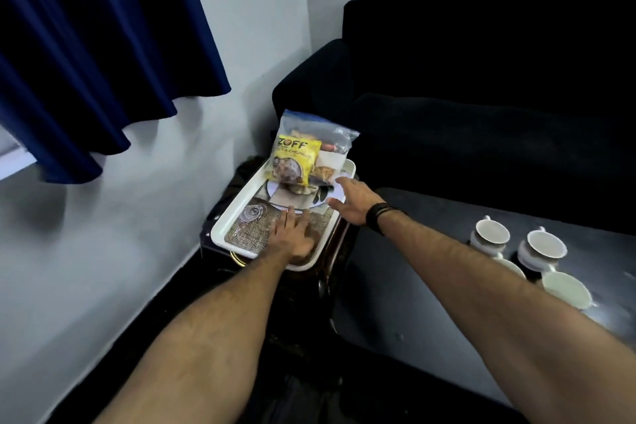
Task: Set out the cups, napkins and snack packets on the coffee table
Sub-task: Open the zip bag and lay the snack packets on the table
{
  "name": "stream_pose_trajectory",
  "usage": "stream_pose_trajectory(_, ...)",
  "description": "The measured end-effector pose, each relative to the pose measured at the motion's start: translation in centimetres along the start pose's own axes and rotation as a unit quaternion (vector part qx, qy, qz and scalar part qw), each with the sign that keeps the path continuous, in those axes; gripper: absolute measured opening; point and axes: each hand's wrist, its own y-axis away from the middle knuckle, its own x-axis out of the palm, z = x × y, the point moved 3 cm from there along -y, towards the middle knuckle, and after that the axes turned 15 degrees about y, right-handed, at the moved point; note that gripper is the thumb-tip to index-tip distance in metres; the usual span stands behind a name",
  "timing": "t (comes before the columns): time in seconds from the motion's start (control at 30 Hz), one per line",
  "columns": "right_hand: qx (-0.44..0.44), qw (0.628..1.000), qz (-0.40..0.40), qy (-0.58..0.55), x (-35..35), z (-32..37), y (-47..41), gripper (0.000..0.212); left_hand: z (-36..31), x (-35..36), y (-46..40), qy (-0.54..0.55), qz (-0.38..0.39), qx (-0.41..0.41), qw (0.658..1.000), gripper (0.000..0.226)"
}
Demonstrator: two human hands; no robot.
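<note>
My left hand (292, 234) lies flat and spread on the tray (237, 208), near its 6 o'clock rim. My right hand (351, 201) hovers wide at the 3 o'clock edge. Snack packets (296, 160) stand at 12; cups (516, 248) cluster on the coffee table (406, 272), bare surface between.

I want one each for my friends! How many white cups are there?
4, on the dark coffee table: white ceramic cups at back left, back right, front, and one half hidden behind the arm.
</note>
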Motion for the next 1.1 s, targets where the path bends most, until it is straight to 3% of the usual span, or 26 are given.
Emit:
stream_pose_trajectory(0.2,0.065,0.994,-0.014,-0.089,2.0,0.2,-7.1,0.062,2.4,1.3,-3.3,0.008,-0.036,0.003,0.999,0.073)
stream_pose_trajectory(0.33,0.188,0.951,-0.039,-0.244,2.4,-0.9,-10.8,0.064,2.6,1.8,-3.7,0.003,-0.057,0.015,0.998,0.074)
stream_pose_trajectory(0.47,0.253,0.896,-0.04,-0.363,3.0,-0.8,-13.1,0.109,2.9,2.1,-3.9,-0.001,-0.056,0.026,0.998,0.076)
stream_pose_trajectory(0.53,0.277,0.858,-0.06,-0.428,3.2,-0.6,-13.6,0.113,3.0,2.1,-3.9,0.0,-0.055,0.029,0.998,0.076)
stream_pose_trajectory(0.6,0.297,0.826,-0.063,-0.475,3.3,-0.4,-13.7,0.091,3.0,2.1,-3.9,-0.001,-0.056,0.029,0.998,0.075)
stream_pose_trajectory(0.73,0.263,0.831,-0.07,-0.485,5.2,1.1,-13.6,0.023,2.9,2.1,-3.9,-0.003,-0.06,0.032,0.998,0.073)
stream_pose_trajectory(0.9,0.235,0.807,-0.186,-0.509,1.5,-0.1,-11.4,0.02,3.0,2.0,-4.1,-0.015,-0.05,0.032,0.998,0.073)
stream_pose_trajectory(1.1,0.205,0.781,-0.293,-0.513,-7.0,-7.5,-6.6,0.018,1.8,0.6,-2.9,0.006,-0.01,-0.011,1.0,0.073)
